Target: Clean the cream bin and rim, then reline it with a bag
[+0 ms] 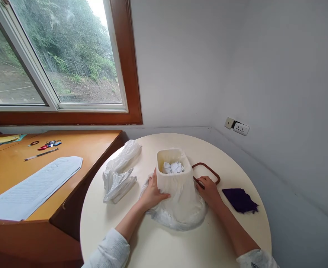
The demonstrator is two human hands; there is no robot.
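1. Around the bin (pixel 161 158), upright on our surface (pixel 180 251), the thin bag (pixel 177 210) drapes outside; this much looks done, and crumpled paper (pixel 176 167) sits within.
2. At the bin's left, our left hand (pixel 154 191) spreads thumb and fingers against the film-covered wall, loosely open.
3. At the bin's right, our right hand (pixel 204 186) curls at the brown frame (pixel 212 171); we cannot tell whether it grips.
4. Beside the bin, this frame lies off the rim, so we judge the work partway along.
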